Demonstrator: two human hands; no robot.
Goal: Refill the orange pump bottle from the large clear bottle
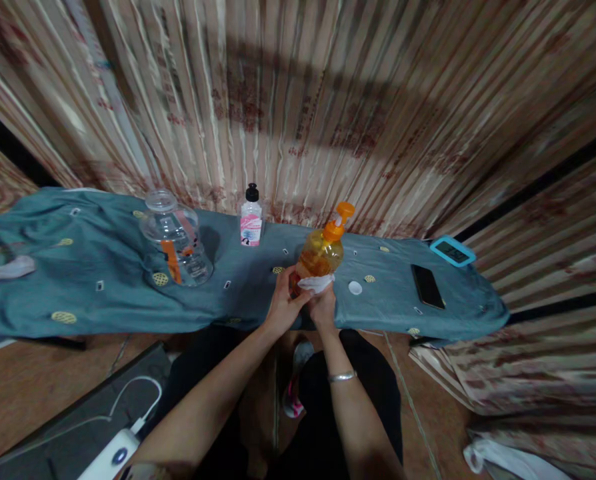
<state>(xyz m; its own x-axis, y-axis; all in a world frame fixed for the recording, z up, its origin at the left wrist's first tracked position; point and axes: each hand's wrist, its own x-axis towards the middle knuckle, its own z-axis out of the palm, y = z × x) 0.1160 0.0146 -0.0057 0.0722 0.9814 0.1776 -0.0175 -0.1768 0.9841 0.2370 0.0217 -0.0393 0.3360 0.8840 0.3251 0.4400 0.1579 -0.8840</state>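
Far left stands a clear jar (177, 243), then a small pink-labelled bottle (251, 223). My left hand (282, 303) grips the orange pump bottle (322, 252) near the cloth-covered table's (78, 293) front edge; my right hand (323, 303) presses a white wipe (315, 284) on its base. Wiping looks underway, upper body untouched.

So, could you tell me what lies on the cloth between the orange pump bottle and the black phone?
In the head view, a small white cap lies on the blue cloth between the orange pump bottle and the black phone.
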